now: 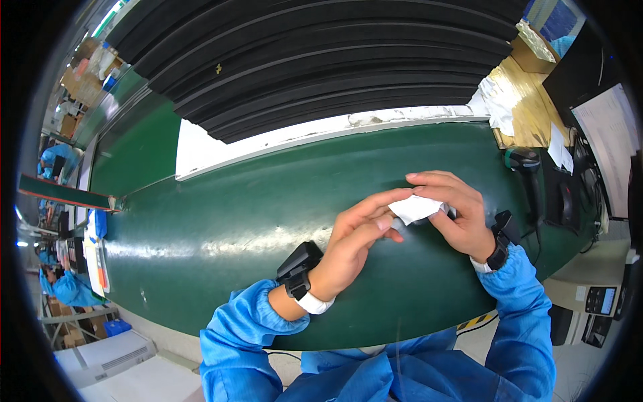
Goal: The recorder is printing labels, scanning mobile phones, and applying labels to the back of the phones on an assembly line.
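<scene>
A small, creased white piece (414, 209), paper or cloth, is held between my two hands above the green table. My left hand (358, 234) closes on its left edge, with the thumb and fingertips bent towards it. My right hand (463, 209) grips the right edge, its fingers curved over the top and the thumb below. Something pale and greyish shows under the piece near my left fingertips, too small to name. Both wrists carry black devices on white bands, below blue sleeves.
Long black ribbed strips (321, 60) are stacked along the back on a white slab (201, 151). At the right are a handheld scanner (526, 164), a mouse (568, 202), a monitor (606, 144) and a wooden board (532, 100). Other people in blue (70, 289) work at the far left.
</scene>
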Motion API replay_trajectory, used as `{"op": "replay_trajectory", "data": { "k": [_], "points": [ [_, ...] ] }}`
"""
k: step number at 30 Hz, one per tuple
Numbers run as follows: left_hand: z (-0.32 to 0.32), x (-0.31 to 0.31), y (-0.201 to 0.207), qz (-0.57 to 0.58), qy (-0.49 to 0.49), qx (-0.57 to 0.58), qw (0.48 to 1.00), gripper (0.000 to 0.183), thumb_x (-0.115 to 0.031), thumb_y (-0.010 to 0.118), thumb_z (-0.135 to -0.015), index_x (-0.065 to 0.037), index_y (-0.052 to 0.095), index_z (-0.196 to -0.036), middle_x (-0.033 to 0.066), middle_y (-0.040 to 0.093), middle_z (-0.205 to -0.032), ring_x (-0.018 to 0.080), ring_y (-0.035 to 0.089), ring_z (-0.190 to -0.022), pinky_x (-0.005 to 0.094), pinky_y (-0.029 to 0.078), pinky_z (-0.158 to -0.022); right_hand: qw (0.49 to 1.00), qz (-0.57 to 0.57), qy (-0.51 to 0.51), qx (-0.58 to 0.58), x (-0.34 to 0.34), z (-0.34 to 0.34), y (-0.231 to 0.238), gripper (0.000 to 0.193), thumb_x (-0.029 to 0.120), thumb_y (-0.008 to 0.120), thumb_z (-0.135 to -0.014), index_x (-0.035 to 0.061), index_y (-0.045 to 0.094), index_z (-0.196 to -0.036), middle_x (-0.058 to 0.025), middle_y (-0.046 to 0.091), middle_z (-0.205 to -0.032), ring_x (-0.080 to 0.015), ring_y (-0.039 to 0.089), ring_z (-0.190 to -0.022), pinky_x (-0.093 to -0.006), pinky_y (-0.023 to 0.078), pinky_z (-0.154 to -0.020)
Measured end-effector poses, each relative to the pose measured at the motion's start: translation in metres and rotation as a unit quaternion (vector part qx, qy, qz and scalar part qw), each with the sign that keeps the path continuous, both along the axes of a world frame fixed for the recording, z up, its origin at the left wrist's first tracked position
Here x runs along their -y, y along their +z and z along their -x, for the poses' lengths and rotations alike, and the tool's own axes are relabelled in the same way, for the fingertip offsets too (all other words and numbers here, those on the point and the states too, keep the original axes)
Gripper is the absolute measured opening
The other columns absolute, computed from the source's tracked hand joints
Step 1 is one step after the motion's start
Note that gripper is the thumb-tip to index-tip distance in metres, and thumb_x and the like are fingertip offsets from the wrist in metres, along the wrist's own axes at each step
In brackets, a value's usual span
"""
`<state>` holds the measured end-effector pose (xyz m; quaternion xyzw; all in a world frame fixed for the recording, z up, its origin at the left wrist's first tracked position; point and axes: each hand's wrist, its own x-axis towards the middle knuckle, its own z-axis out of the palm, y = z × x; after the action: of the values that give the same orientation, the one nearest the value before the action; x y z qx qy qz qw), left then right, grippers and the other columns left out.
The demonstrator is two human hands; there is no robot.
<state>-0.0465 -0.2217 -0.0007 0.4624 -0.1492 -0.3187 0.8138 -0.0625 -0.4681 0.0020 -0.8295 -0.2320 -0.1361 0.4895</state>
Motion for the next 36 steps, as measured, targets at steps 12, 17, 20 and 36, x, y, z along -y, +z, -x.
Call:
{"op": "replay_trajectory", "data": {
  "k": [12,17,20,36],
  "points": [
    [0.007,0.008,-0.007,-0.097,0.053,0.057,0.992,0.049,0.006,0.069,-0.096,-0.003,0.060,-0.143,0.0068,0.069,-0.123,0.0083,0.068,-0.097,0.0234,0.051,-0.077,0.947,-0.139,0.072,-0.282,0.011,0.005,0.002,0.015,0.010,0.068,-0.102,-0.0021,0.077,-0.106,-0.0088,0.076,-0.093,-0.0150,0.071,-0.084,-0.0319,0.055,-0.076],
    [0.008,0.006,-0.009,-0.179,0.040,0.047,0.982,0.022,-0.016,0.070,-0.108,-0.001,0.071,-0.123,0.0038,0.076,-0.103,0.0085,0.069,-0.089,0.0248,0.053,-0.080,0.873,-0.152,0.111,-0.451,0.007,0.003,0.012,0.020,0.015,0.069,-0.104,-0.0036,0.075,-0.104,-0.0064,0.075,-0.086,-0.0121,0.068,-0.081,-0.0306,0.052,-0.074],
    [0.008,0.007,-0.008,-0.188,0.053,0.059,0.979,0.020,-0.020,0.069,-0.110,0.000,0.075,-0.112,0.0020,0.076,-0.095,0.0078,0.068,-0.087,0.0248,0.053,-0.078,0.927,-0.032,0.135,-0.349,0.010,0.000,0.007,0.022,0.019,0.072,-0.102,-0.0026,0.075,-0.104,-0.0070,0.074,-0.084,-0.0158,0.069,-0.080,-0.0325,0.054,-0.077],
    [0.004,0.005,0.001,-0.275,-0.019,0.187,0.943,0.022,-0.020,0.071,-0.105,0.001,0.075,-0.109,0.0040,0.072,-0.084,0.0062,0.060,-0.071,0.0274,0.046,-0.063,0.936,-0.090,0.121,-0.318,0.002,0.003,0.005,0.013,0.012,0.078,-0.100,0.0015,0.073,-0.105,-0.0035,0.072,-0.096,-0.0129,0.067,-0.092,-0.0299,0.053,-0.086]
  ]
}}
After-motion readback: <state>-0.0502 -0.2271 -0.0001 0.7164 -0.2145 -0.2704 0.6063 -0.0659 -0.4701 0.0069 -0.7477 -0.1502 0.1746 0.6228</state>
